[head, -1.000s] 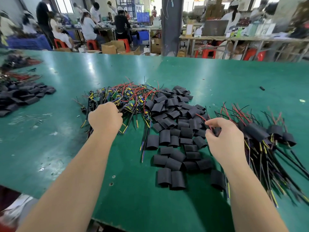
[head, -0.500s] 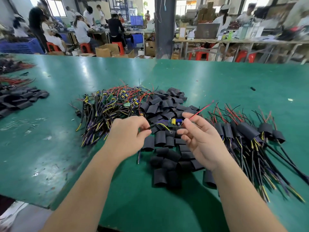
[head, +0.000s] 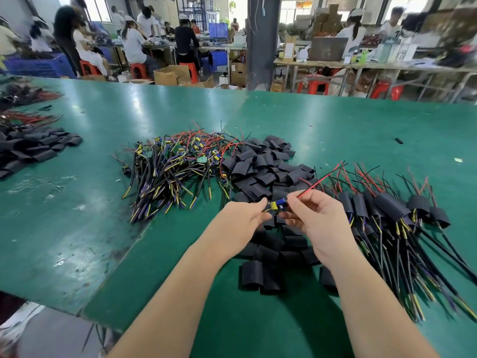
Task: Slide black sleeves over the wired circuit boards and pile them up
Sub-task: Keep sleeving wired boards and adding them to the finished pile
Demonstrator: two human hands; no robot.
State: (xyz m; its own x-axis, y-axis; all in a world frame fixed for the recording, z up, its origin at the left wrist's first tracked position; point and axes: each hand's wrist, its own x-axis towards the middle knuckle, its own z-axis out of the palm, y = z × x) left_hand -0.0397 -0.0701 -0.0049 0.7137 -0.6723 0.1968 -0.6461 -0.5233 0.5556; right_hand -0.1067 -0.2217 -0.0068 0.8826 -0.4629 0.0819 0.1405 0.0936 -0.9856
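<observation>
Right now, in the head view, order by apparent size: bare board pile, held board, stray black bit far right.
1. bare board pile
2. held board
3. stray black bit; farther away, so true size unsure.

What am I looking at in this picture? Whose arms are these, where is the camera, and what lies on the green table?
No machine is here: the two grips are a person's bare hands. The camera sits on that person's head and looks forward and down, so the arms enter from below. The left grip and the right grip pinch one small circuit board between them; its red wire points up to the right. On the green table lie three heaps: bare wired boards on the left, loose black sleeves in the middle, boards already covered with sleeves on the right. Behind, other people sit at work.
</observation>
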